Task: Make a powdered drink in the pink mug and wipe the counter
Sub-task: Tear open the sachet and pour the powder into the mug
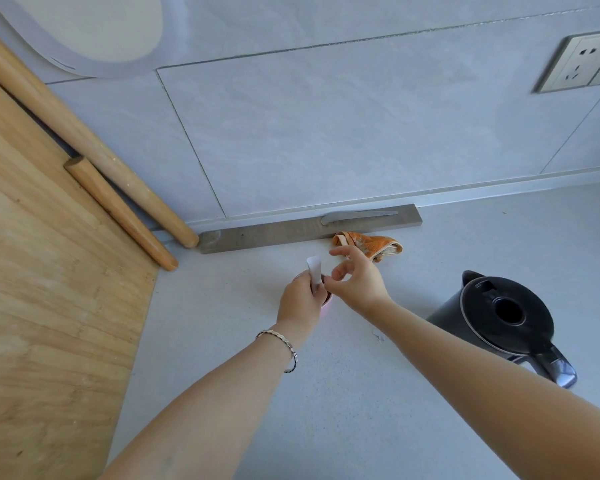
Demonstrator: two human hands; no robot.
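While the left hand [300, 299] pinches a small white sachet [314, 271] upright over the pink mug [327, 301], that mug sits almost hidden beneath both hands, only a sliver of rim showing. Just right of the mug, the right hand [355, 280] hovers with fingers loosely apart, gripping nothing. Beyond the mug lies the orange cloth [371, 247]; well right of it stands the black kettle [499, 317]. Tipping the sachet low over the mug should keep powder off the table [222, 341].
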